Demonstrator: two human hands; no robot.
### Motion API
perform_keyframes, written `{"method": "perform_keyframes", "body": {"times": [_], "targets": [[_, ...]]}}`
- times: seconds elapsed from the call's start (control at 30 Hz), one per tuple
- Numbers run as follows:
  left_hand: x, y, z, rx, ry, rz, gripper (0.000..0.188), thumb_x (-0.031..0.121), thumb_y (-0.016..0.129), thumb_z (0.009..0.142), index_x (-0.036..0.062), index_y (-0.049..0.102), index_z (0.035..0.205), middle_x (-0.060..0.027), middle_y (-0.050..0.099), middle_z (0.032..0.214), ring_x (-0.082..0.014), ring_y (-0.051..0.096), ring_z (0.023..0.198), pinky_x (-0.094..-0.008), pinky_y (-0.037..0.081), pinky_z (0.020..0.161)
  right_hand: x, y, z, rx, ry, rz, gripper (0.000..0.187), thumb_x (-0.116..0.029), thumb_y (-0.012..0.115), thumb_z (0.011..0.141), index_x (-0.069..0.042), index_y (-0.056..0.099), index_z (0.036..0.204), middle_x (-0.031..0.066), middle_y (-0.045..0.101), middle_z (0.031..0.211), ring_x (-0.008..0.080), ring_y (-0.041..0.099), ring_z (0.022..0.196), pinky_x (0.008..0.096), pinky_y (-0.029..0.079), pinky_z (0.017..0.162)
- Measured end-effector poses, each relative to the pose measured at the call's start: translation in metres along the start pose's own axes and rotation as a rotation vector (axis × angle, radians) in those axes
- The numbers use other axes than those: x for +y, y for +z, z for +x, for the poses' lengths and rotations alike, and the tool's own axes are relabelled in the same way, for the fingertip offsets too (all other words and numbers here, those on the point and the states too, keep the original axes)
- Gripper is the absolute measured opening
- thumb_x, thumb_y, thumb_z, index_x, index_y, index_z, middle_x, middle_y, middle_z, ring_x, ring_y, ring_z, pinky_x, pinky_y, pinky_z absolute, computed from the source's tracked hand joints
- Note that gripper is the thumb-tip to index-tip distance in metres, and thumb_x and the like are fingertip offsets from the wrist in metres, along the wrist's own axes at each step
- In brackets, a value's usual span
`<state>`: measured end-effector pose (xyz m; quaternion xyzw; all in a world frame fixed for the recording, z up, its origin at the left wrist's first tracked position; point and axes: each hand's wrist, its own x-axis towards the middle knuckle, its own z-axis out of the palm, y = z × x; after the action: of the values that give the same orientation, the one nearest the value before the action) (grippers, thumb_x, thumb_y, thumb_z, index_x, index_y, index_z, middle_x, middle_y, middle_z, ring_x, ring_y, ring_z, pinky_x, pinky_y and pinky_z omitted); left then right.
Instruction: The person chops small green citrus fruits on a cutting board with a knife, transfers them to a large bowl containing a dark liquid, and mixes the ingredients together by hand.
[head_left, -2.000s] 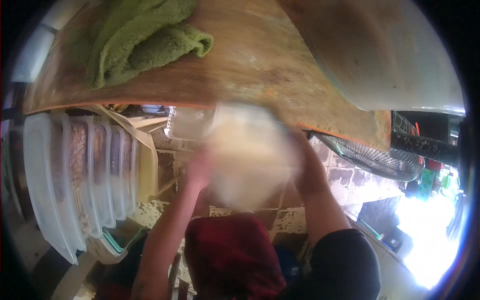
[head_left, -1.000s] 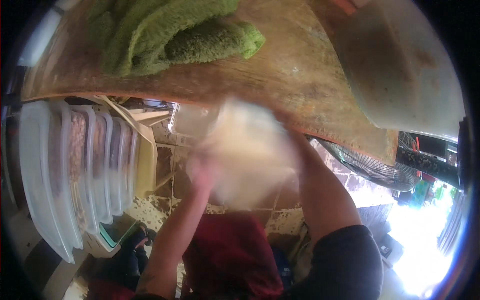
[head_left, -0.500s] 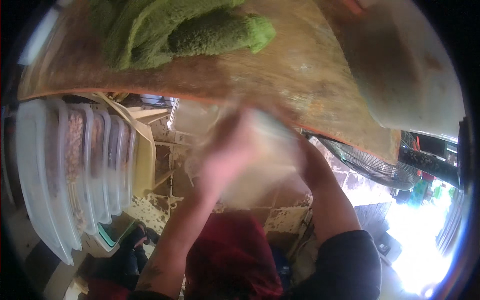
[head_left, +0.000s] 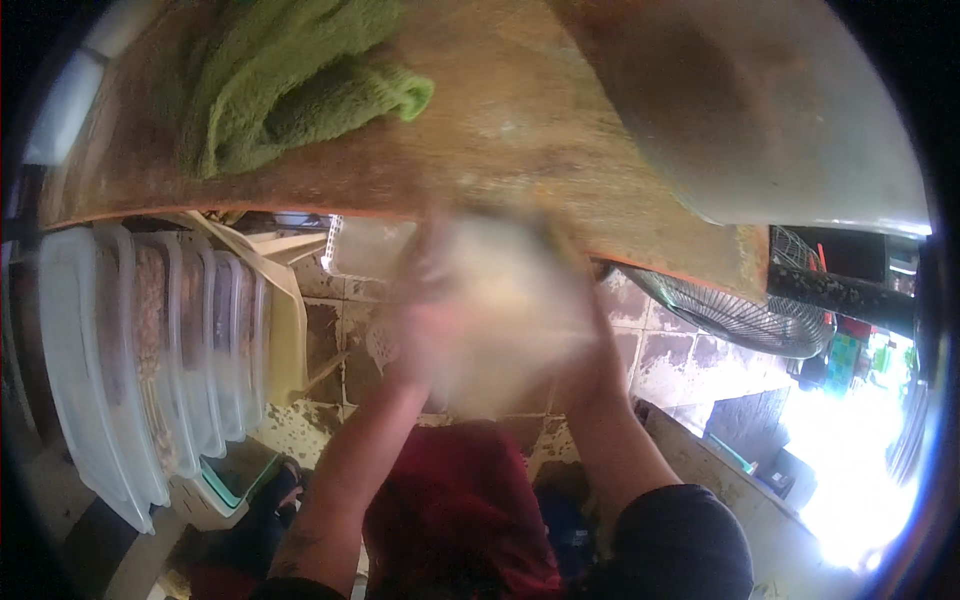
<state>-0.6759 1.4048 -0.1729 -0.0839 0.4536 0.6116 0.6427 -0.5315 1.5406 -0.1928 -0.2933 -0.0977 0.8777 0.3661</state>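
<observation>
In front of my red garment I hold up a pale beige-and-white thing (head_left: 510, 315), so smeared by motion that I cannot make out its kind. My left hand (head_left: 425, 325) is at its left side, and my right hand (head_left: 588, 365) is at its right side. Both hands appear closed on it, but their fingers are blurred. The thing is over the tiled floor, close to the front edge of a brown wooden table (head_left: 500, 110). On the table's left part lies a crumpled green towel (head_left: 290, 110).
Several translucent plastic containers (head_left: 95, 360) are stacked at my left, beside a cream-coloured chair-like frame (head_left: 288, 335). A black wire fan (head_left: 755, 310) stands beyond the table's right edge. Whitish, brown-stained sheeting (head_left: 780, 130) covers the table's right side. Tiled floor (head_left: 650, 345) shows below.
My view has shifted, so the towel sits further left. The pale thing is still between my hands, now facing me more broadly. My right forearm has swung down and slightly left.
</observation>
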Motion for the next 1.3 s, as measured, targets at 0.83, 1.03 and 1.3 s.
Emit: {"method": "perform_keyframes", "body": {"times": [0.83,1.03,1.3], "targets": [[-0.050,0.108,-0.243,-0.816,-0.347,-0.087,0.021,0.018,0.042,0.092,0.0037,0.055,0.100,-0.0046,0.055,0.097,-0.0176,0.053,0.093,-0.0319,0.044,0.084,0.077,0.240,-0.387,0.855,-1.329,-0.718,0.025,-0.013,0.062,0.078,-0.003,0.062,0.101,0.0097,0.060,0.093,0.0212,0.057,0.092,0.0318,0.043,0.085],[-0.096,0.136,-0.498,-1.133,-0.323,0.475,0.021,0.019,0.039,0.092,0.0038,0.052,0.101,-0.0054,0.053,0.100,-0.0202,0.052,0.095,-0.0322,0.043,0.085,0.121,0.263,-0.603,1.155,-1.555,-0.765,0.034,-0.019,0.053,0.089,-0.002,0.049,0.118,0.0072,0.055,0.099,0.0135,0.052,0.098,0.0305,0.044,0.085],[-0.249,-0.019,-0.775,-1.506,-0.725,0.904,0.022,0.019,0.041,0.091,0.0040,0.057,0.088,-0.0054,0.056,0.090,-0.0155,0.052,0.087,-0.0308,0.043,0.082,0.312,0.214,-0.858,1.697,-1.927,0.021,0.020,-0.004,0.061,0.080,-0.001,0.062,0.099,0.0054,0.062,0.094,0.0133,0.057,0.088,0.0271,0.047,0.080]]}}
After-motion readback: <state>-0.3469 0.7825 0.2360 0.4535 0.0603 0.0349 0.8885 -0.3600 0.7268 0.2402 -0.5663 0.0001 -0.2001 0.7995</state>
